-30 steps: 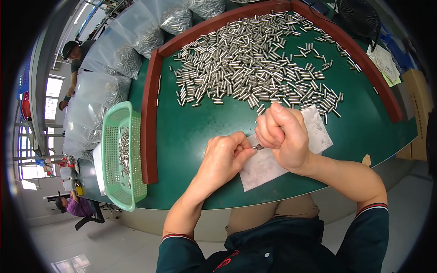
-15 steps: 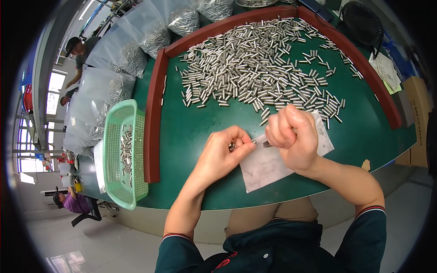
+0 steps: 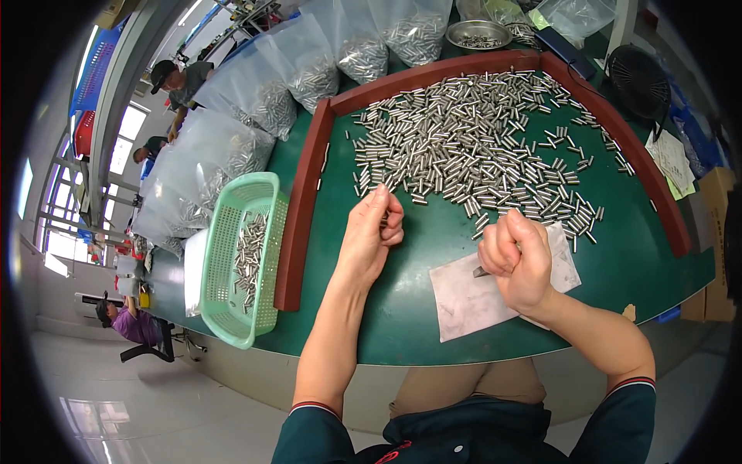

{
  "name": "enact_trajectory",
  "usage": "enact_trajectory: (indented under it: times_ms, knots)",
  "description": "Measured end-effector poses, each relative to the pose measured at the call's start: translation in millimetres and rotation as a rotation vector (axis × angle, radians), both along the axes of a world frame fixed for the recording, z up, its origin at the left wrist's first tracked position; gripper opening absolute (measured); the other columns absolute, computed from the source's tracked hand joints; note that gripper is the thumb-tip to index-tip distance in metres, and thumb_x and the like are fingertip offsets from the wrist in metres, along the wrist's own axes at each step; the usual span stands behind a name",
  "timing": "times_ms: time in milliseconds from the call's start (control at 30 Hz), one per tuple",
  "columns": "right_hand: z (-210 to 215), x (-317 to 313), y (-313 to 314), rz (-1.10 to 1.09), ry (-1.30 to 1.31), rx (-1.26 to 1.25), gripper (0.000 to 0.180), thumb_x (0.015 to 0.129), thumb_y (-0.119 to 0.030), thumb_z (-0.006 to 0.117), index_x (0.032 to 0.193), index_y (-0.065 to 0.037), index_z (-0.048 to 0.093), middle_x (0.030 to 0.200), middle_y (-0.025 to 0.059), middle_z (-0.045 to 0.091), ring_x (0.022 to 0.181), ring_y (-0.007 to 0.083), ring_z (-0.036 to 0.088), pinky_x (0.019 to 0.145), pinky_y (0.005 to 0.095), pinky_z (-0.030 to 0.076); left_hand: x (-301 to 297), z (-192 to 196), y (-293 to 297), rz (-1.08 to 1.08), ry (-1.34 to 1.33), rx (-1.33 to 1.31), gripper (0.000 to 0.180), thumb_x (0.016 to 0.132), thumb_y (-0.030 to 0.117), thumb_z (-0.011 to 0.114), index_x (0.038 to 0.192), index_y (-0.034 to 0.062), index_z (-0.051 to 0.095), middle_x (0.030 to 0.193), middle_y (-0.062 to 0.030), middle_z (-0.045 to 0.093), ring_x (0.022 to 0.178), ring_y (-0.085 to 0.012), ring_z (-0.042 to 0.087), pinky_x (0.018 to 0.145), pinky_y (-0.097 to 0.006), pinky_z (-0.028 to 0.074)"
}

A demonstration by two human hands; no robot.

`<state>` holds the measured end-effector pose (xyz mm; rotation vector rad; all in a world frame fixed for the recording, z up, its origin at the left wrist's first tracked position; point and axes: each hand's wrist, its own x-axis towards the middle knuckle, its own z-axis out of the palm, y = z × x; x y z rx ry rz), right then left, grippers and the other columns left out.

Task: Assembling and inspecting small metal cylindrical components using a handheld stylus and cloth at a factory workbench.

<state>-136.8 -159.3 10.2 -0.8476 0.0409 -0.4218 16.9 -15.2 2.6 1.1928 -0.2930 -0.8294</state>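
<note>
Loose shiny metal pins (image 3: 456,143) lie in a broad pile on the green tabletop. My left hand (image 3: 365,236) is at the pile's near left edge, its fingers curled and the thumb pointing up toward the pins. A bit of metal shows inside its curl, apparently pins, mostly hidden by the fingers. My right hand (image 3: 522,259) is closed in a fist over a smudged white sheet (image 3: 468,298). The end of a dark grey piece (image 3: 480,272) sticks out below its fingers; the rest is hidden.
Dark red wooden rails (image 3: 304,209) border the pile. Left of them stands a green perforated basket (image 3: 209,271) with pins inside. Clear bags (image 3: 313,66) of pins line the back left. A metal bowl (image 3: 479,35) and a black fan (image 3: 638,81) sit farther back. Other people work at far left.
My left hand has moved from beside the right hand up to the pile's edge, its thumb now pointing up. The right hand stays closed over the sheet. The whole view has shifted.
</note>
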Motion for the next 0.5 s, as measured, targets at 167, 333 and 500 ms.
enact_trajectory:
  times_ms: [167,333,500]
  knots:
    - [0.4,1.1,-1.8,-0.007,0.004,-0.01,0.044,0.091,-0.023,0.032,0.05,-0.01,0.027,0.043,0.0,0.029,0.04,0.0073,0.02,0.038,0.0227,0.018,-4.0,-4.0,-18.3,0.158,-1.253,0.676,0.011,0.083,0.016,0.052,0.084,0.0051,0.056,0.056,-0.0148,0.054,0.05,-0.0291,0.054,0.048,-0.037,0.041]
    - [0.4,1.8,-0.4,-0.013,0.022,0.008,0.044,0.091,-0.024,0.033,0.05,-0.01,0.027,0.043,0.0001,0.029,0.04,0.0073,0.02,0.038,0.0226,0.018,-5.2,-7.1,-16.3,-0.031,-1.512,0.796,0.013,0.081,0.012,0.054,0.089,0.0052,0.047,0.059,-0.0143,0.056,0.055,-0.0338,0.055,0.048,-0.042,0.041]
    - [1.8,0.5,-3.0,-0.035,0.034,0.014,0.044,0.09,-0.024,0.033,0.049,-0.009,0.027,0.043,-0.0001,0.028,0.04,0.0072,0.021,0.039,0.0226,0.018,-15.8,-1.4,-16.6,-0.119,-1.58,0.821,0.011,0.079,0.009,0.055,0.084,0.0032,0.047,0.061,-0.0143,0.055,0.057,-0.033,0.054,0.049,-0.04,0.04]
